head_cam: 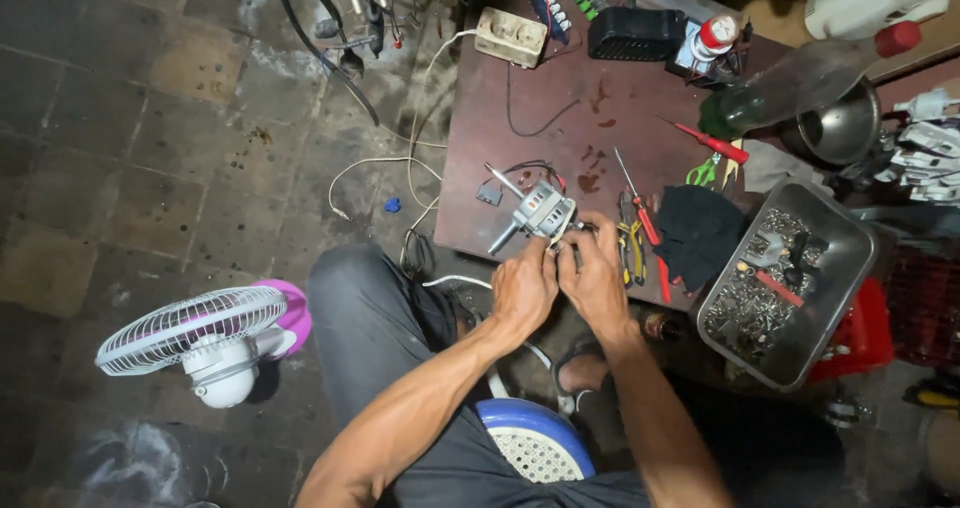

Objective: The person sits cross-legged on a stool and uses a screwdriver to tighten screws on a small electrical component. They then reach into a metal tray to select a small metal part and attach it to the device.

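A small silver electric fan motor (540, 211) with a protruding shaft and thin wires lies at the near edge of a low dark brown table (520, 118). My left hand (523, 290) and my right hand (597, 276) are side by side, fingers pinched together on the wires at the motor's near side. What sits between the fingertips is too small to see.
Screwdrivers and pliers (640, 233), a black cloth (700, 230), a metal tray of screws (790, 278), a power strip (511, 36), a bottle (790, 83) and a metal bowl (840, 128) crowd the table. A white and pink fan (200, 338) lies on the tiled floor at left.
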